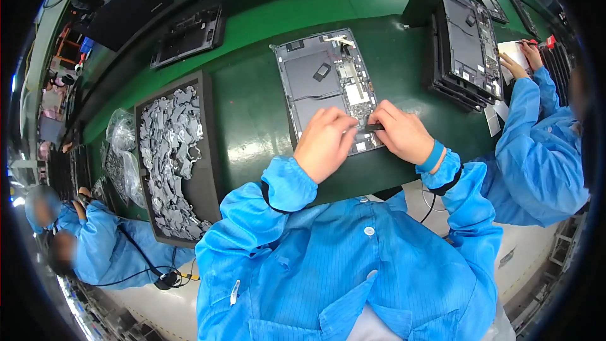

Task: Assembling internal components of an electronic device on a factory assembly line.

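- The left hand [325, 142] is curled, with its fingertips pressed down on the near end of the open tablet [328, 85]. No thing is seen gripped in it.
- The right hand [404, 132] is closed around a small dark tool [374, 127], which is held low and pointed left, toward the left hand.
- The two hands are set close together, almost touching, at the tablet's near right corner. The tool tip is met there by the left fingers.
- The tablet is laid flat on the green table [252, 113], back cover off, so its dark insides are shown. Its long side is run away from the person, tilted a little to the left. Most of it lies just beyond the hands, so both hands are about equally near.
- Nothing is seen in the way between the hands and the tablet.
- To the left, a black tray [208, 151] full of grey metal pieces [170, 145] is placed well apart from the hands, with clear plastic bags [123, 151] beside it.
- Farther away, another open device [189, 35] is laid at the back left.
- At the far right, a stack of open tablets [467, 44] is stood beside a co-worker's hands [524, 60] in blue sleeves.
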The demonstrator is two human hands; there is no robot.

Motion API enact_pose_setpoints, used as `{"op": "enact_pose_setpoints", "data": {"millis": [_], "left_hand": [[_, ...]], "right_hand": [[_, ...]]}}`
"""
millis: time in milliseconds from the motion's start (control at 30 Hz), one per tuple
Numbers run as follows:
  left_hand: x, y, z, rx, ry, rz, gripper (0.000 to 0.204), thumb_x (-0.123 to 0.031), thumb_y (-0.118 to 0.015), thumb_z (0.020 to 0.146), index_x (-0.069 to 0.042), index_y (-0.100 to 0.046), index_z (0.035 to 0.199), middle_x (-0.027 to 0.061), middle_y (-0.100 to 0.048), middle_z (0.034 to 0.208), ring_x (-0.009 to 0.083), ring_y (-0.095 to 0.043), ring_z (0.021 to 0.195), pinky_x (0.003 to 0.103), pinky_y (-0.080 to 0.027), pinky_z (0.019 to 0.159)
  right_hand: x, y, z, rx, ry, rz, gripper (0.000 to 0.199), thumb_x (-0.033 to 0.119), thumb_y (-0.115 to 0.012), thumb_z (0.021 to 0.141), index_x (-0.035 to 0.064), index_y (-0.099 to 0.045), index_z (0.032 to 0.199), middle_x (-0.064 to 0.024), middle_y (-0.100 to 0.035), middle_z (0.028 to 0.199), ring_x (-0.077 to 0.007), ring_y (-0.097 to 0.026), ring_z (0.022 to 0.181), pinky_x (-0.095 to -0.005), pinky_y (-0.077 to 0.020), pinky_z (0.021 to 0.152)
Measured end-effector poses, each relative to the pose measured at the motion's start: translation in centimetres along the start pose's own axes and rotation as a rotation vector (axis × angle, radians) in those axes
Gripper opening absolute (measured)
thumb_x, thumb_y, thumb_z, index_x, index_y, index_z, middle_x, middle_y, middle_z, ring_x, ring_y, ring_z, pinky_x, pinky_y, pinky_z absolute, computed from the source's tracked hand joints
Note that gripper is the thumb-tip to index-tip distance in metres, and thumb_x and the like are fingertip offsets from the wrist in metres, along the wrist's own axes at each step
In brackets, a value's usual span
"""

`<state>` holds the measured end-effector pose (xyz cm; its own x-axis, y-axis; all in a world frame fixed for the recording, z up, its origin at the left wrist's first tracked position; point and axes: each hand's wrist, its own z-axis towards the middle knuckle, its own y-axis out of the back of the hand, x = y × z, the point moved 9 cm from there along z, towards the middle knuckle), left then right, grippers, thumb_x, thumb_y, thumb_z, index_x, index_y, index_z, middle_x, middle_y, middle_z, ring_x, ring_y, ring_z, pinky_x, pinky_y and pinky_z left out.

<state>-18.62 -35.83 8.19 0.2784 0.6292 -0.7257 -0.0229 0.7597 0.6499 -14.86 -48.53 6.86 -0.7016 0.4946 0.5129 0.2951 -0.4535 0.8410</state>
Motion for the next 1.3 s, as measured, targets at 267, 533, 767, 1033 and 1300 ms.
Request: {"op": "enact_pose_setpoints", "data": {"millis": [267, 533, 767, 1033, 1300], "left_hand": [[-0.8, -1.8, -1.6, 0.041, -0.067, 0.113, 0.036, -0.001, -0.063, 0.079, -0.004, -0.064, 0.115, 0.0076, -0.057, 0.108, 0.0288, -0.055, 0.096, 0.037, -0.049, 0.083], [-2.4, -2.8, -2.9, -0.081, -0.050, 0.454, 0.044, -0.002, -0.063, 0.071, -0.009, -0.065, 0.114, 0.0054, -0.057, 0.112, 0.0246, -0.056, 0.100, 0.035, -0.051, 0.082], [-2.7, -3.3, -2.9, -0.064, -0.001, 0.529, 0.047, -0.005, -0.064, 0.072, -0.010, -0.062, 0.118, 0.0061, -0.055, 0.116, 0.0251, -0.055, 0.104, 0.034, -0.052, 0.081], [-1.7, -3.5, -2.2, -0.032, 0.010, 0.485, 0.045, -0.005, -0.067, 0.071, -0.013, -0.065, 0.115, 0.0053, -0.055, 0.113, 0.0239, -0.055, 0.102, 0.035, -0.051, 0.079], [-1.7, -2.2, -2.8, -0.042, -0.014, 0.333, 0.044, -0.003, -0.065, 0.075, -0.016, -0.065, 0.116, 0.0061, -0.055, 0.112, 0.0272, -0.053, 0.104, 0.040, -0.047, 0.085]], "right_hand": [[1.5, 0.2, 0.2, -0.023, 0.089, -0.123, 0.022, 0.006, -0.069, 0.073, 0.0106, -0.060, 0.093, -0.0051, -0.055, 0.092, -0.0291, -0.063, 0.076, -0.0402, -0.0515, 0.061], [-0.3, 0.1, 0.3, -0.038, -0.050, 0.152, 0.020, 0.003, -0.069, 0.075, 0.0072, -0.063, 0.093, -0.0068, -0.058, 0.092, -0.0292, -0.064, 0.079, -0.0379, -0.0534, 0.067], [-0.6, 0.0, 0.4, -0.071, -0.173, 0.205, 0.019, 0.004, -0.068, 0.076, 0.0049, -0.062, 0.094, -0.0100, -0.060, 0.089, -0.0305, -0.063, 0.080, -0.0380, -0.0519, 0.068], [-1.6, 0.6, 0.2, -0.207, -0.270, 0.369, 0.017, 0.005, -0.067, 0.080, 0.0038, -0.061, 0.096, -0.0100, -0.062, 0.086, -0.0248, -0.062, 0.074, -0.0347, -0.0501, 0.065], [-4.3, -0.4, -4.5, -0.135, -0.576, 0.401, 0.019, 0.015, -0.065, 0.088, -0.0002, -0.067, 0.099, -0.0194, -0.065, 0.076, -0.0264, -0.061, 0.059, -0.0353, -0.0473, 0.057]]}}
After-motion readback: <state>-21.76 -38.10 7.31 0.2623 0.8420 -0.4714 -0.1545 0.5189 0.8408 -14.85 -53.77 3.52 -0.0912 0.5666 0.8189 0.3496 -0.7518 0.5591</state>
